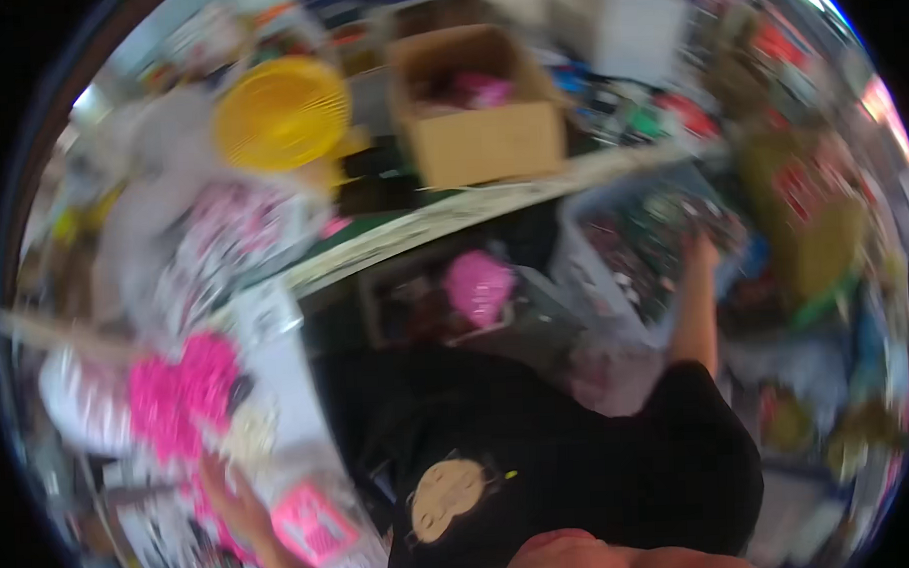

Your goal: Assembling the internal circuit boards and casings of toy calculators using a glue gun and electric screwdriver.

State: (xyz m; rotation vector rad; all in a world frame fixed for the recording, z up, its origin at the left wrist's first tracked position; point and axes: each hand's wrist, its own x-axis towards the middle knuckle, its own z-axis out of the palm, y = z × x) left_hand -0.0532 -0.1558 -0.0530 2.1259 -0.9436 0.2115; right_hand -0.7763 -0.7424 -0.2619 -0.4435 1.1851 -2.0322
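My left hand (236,504) is at the lower left with its fingers stretched out and apart, just below a heap of bright pink pieces (183,394). Beside it are a small pile of cream-coloured pieces (251,431) and a clear bag with a pink item (315,521). On the right, my right hand (701,243) reaches into a pale grey-blue plastic bin (594,269) full of small dark mixed pieces (662,217). Motion blur and the contents hide its fingertips, so I cannot make out whether it grips anything.
An open cardboard box (490,148) and a yellow round basket (282,115) stand on the bench ahead, behind its pale front edge (403,244). A pink bag-like item (479,288) sits beneath. Clear plastic bags (232,232) are at left, an olive-yellow sack (803,222) at right.
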